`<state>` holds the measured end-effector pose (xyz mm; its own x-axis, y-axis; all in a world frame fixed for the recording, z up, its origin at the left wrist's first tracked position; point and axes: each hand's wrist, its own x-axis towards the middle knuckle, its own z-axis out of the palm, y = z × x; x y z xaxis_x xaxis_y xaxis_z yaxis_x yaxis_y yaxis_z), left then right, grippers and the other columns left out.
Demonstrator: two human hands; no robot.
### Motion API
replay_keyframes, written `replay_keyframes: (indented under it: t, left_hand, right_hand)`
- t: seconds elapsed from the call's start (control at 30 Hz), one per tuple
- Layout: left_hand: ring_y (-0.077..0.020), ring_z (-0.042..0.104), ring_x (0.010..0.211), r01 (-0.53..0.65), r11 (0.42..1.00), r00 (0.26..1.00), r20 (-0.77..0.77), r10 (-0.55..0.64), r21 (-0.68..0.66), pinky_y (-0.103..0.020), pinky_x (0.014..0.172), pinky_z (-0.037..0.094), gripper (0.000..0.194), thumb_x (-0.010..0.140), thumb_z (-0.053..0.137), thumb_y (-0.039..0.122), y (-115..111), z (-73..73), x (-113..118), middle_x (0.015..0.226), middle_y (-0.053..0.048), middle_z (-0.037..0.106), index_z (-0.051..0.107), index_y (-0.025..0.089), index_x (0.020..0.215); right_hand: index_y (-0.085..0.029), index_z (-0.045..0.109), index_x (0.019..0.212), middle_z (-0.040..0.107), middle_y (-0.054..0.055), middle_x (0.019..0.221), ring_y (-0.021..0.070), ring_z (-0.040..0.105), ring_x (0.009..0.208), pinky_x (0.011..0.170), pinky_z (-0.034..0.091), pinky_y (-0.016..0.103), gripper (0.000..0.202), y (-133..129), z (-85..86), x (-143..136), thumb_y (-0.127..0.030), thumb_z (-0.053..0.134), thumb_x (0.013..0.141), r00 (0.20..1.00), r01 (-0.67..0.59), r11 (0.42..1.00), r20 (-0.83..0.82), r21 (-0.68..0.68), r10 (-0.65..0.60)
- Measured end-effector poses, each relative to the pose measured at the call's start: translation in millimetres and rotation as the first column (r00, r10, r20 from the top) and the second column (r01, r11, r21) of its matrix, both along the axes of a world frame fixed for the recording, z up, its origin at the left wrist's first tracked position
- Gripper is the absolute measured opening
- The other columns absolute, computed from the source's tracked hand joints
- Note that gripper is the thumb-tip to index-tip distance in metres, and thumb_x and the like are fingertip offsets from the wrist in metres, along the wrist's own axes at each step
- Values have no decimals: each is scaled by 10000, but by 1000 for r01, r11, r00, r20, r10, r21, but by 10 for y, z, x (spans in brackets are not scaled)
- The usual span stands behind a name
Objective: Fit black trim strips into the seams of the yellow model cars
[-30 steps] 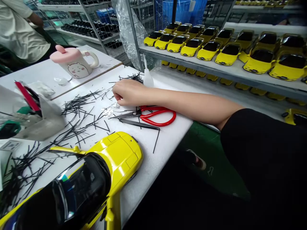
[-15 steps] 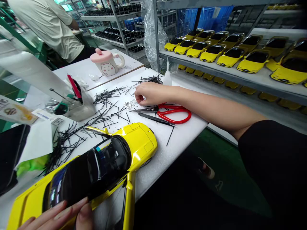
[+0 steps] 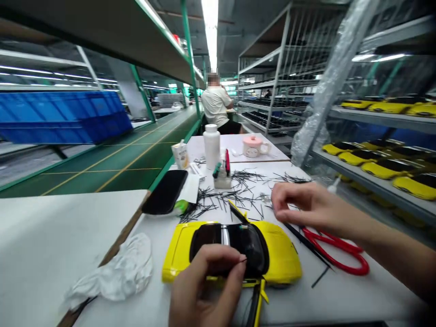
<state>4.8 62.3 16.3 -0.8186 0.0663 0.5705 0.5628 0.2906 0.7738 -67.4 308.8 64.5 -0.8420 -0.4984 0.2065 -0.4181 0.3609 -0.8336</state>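
A yellow model car (image 3: pixel 281 254) with a black roof lies on the white table, both doors swung out. In front of its near side, my left hand (image 3: pixel 207 286) pinches a tiny dark piece between thumb and forefinger. To the right, my right hand (image 3: pixel 299 204) has its fingers curled together above the table, beside small clear bits (image 3: pixel 265 198); what it holds, if anything, cannot be made out. Below it lie black tweezers (image 3: pixel 308 245) and red-handled scissors (image 3: pixel 340 247), their blades hidden. Many thin black strips (image 3: pixel 243 193) are scattered behind the car.
A phone (image 3: pixel 165 191), a white bottle (image 3: pixel 211 147), a tool holder (image 3: pixel 223 180) and a pink-lidded mug (image 3: pixel 252 147) stand or lie farther back. A crumpled white cloth (image 3: pixel 119 272) is at left. Racks of yellow cars (image 3: pixel 384 169) stand right; a person (image 3: pixel 216 104) sits ahead.
The view has swung up and left. My left hand has moved from the car's rear to its near side, now pinching. My right hand is still near the clear bits.
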Motion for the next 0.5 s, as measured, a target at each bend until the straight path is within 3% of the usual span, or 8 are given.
replay_keyframes:
  t: [0.1,0.2,0.33,0.5]
  left_hand:
    - [-59,717,690,12,995,998,61,-18,98,-80,663,569,243,793,672,38,37,59,11,787,111,723,639,265,870]
    - [-35,687,642,24,995,994,100,-34,99,-60,637,541,247,776,682,39,65,55,28,776,118,719,629,265,862]
    - [-19,600,546,30,998,994,106,-35,48,-63,562,496,236,772,678,57,98,23,60,759,118,710,619,267,861]
    - [-30,555,522,51,998,991,125,-56,38,-88,524,466,217,786,664,78,124,13,82,747,111,701,609,269,873]
  right_hand:
    - [-178,645,794,569,8,815,102,503,746,666,398,210,238,-235,-138,126,-396,720,854,937,-117,954,287,-276,198]
    - [-174,645,789,562,9,811,97,505,744,655,388,207,258,-363,-342,229,-409,743,829,849,-92,876,422,-473,317]
    - [-147,649,771,551,25,797,101,488,723,621,358,215,314,-371,-487,336,-436,769,790,790,-58,869,510,-491,341]
    - [-139,666,785,563,31,798,106,497,734,643,370,218,310,-367,-490,358,-430,775,784,776,-30,876,542,-481,324]
